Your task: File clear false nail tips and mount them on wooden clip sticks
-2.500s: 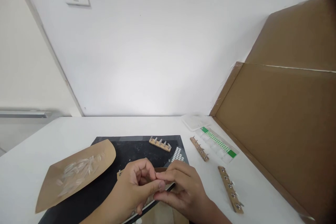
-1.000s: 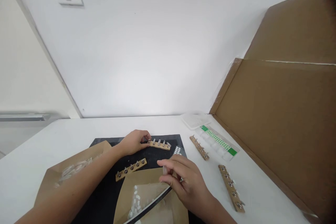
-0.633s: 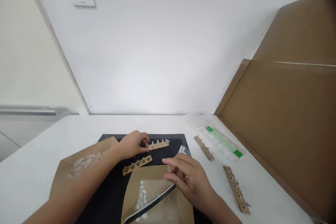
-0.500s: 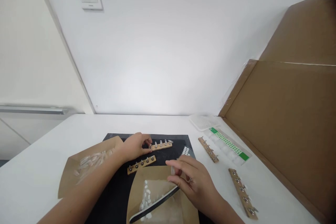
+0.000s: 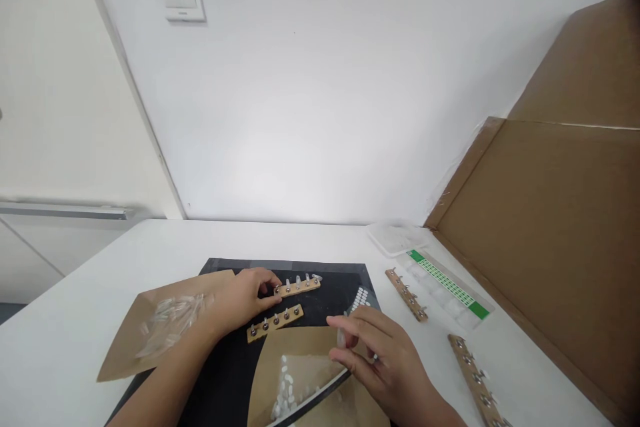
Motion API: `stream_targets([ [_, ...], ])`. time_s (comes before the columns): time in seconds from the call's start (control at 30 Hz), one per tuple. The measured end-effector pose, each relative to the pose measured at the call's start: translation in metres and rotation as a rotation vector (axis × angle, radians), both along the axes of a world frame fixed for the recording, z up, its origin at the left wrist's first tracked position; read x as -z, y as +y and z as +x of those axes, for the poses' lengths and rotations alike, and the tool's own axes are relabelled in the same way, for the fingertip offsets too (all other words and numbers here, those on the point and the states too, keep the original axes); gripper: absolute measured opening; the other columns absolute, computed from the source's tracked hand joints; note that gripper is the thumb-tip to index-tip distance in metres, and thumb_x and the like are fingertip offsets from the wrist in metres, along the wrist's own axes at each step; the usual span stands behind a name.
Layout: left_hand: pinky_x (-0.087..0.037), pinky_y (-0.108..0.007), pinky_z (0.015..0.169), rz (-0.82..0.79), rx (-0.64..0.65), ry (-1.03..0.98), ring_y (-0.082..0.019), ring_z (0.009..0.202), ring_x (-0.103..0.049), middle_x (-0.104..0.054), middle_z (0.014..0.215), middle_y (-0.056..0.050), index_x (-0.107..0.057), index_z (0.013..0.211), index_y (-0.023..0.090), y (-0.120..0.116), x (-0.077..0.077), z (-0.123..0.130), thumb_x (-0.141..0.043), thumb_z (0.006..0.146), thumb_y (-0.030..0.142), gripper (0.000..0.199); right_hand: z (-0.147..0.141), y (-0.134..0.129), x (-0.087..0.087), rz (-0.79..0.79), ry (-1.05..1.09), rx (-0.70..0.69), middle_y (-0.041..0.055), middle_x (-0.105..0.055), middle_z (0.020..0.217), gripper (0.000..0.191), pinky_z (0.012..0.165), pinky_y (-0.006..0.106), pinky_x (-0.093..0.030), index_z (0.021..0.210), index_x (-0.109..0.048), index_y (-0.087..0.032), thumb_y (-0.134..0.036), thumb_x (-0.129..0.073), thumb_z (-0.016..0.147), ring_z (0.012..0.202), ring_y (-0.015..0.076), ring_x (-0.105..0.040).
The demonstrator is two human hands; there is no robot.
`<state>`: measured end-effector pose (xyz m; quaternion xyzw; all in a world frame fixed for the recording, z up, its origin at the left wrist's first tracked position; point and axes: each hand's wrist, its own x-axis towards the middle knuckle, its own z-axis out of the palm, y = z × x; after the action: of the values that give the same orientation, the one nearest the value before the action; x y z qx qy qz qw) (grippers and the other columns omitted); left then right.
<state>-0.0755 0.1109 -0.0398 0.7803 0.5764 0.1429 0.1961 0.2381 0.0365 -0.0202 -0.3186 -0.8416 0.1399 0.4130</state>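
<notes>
My left hand (image 5: 246, 297) pinches the left end of a wooden nail practice stand (image 5: 304, 287), a strip with a row of metal studs. Clear nail tips stand on several studs, and the one at the far right end leans over. In my right hand (image 5: 387, 355), a clear nail tip (image 5: 341, 335) is held upright between thumb and index finger. A second wooden stand (image 5: 271, 326) with bare-looking studs lies just in front. Below my right hand, a brown paper sheet (image 5: 267, 363) bears a bag of white oval adhesive tabs (image 5: 285, 383) and a dark nail file (image 5: 320, 400).
On the left, another brown paper (image 5: 120, 353) carries a pile of clear nail tips (image 5: 175, 320). A black mat (image 5: 330, 307) lies underneath. To the right are two more studded stands (image 5: 407, 295) (image 5: 477, 380), a green-labelled clear packet (image 5: 445, 283) and a cardboard wall (image 5: 550, 213).
The view has shifted slightly, so everything sits a little differently in the picture. Both hands keep their grips; the nail tip stays in my right fingers.
</notes>
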Motion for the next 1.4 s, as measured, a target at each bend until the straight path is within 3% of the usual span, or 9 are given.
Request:
stream_targets([
  [0.3,-0.052,-0.034,0.091,0.090,0.049,-0.056,-0.026,0.104,-0.072,-0.081,0.107,-0.003,-0.080,0.101,0.028,-0.002,-0.004,-0.003,-0.064,0.100,0.032,0.017,0.004,0.004,0.001,0.017,-0.054,-0.010,0.0028,-0.071,0.085,0.025,0.067,0.025,-0.061,0.130,-0.071,-0.026,-0.029,-0.068,0.106,0.072,0.0168,-0.071],
  [0.57,-0.052,-0.032,0.077,0.086,0.034,-0.058,-0.023,0.084,-0.071,-0.080,0.100,-0.003,-0.076,0.107,0.026,-0.001,0.004,0.001,-0.066,0.096,0.026,0.014,0.007,0.004,0.003,-0.022,-0.084,0.015,0.0020,-0.072,0.085,0.029,0.066,0.025,-0.062,0.132,-0.071,-0.029,-0.029,-0.072,0.103,0.070,0.0172,-0.072],
  [0.87,-0.052,-0.030,0.074,0.097,0.033,-0.135,-0.021,0.082,-0.069,-0.079,0.100,-0.003,-0.081,0.101,0.026,0.001,0.012,0.002,-0.065,0.098,0.030,0.016,0.009,0.005,-0.002,-0.019,-0.117,0.018,0.0021,-0.074,0.083,0.027,0.066,0.024,-0.064,0.130,-0.072,-0.030,-0.032,-0.072,0.103,0.069,0.0177,-0.074],
  [1.4,-0.048,-0.031,0.069,0.119,-0.021,-0.147,-0.021,0.076,-0.070,-0.078,0.088,-0.001,-0.079,0.090,0.025,0.000,0.011,0.004,-0.068,0.098,0.031,0.015,0.011,0.006,-0.005,0.003,-0.121,-0.021,0.0010,-0.071,0.078,0.031,0.060,0.023,-0.063,0.133,-0.070,-0.029,-0.029,-0.073,0.102,0.062,0.0161,-0.071],
])
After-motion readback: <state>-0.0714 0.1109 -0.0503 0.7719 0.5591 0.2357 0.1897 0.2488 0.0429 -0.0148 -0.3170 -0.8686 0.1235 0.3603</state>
